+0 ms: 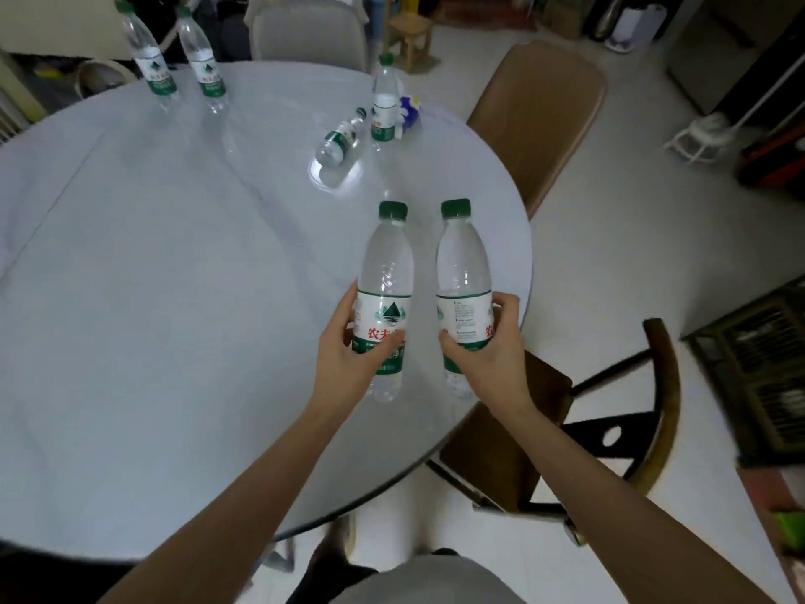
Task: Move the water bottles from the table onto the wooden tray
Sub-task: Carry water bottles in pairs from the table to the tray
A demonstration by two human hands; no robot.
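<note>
My left hand (344,342) is wrapped around the label of a clear plastic water bottle with a green cap and a green-and-white label (385,272), thumb across the front and fingers curled behind. My right hand (490,348) grips a second clear green-capped bottle (462,272) the same way, at label height. The two bottles stand upright side by side, close but not touching, over the near right part of the round table with its pale grey-white top (152,276). Whether their bases rest on the surface or hang just above it I cannot tell.

Further across the table, a third bottle of the same kind lies on its side (342,139), cap pointing away from me, and just beside it a fourth stands upright (384,104). Right behind that one sits a small blue-and-white object (409,113) (too blurred for me to say what it is). At the far left edge two more upright bottles (152,58) (202,58) stand near each other.

A tan padded chair (536,119) is drawn up to the table's right side, a grey chair (309,32) stands at the far side, and a dark wooden chair with a curved back (653,407) is beside my right arm. A small wooden stool (411,37) stands on the light floor beyond the table.
</note>
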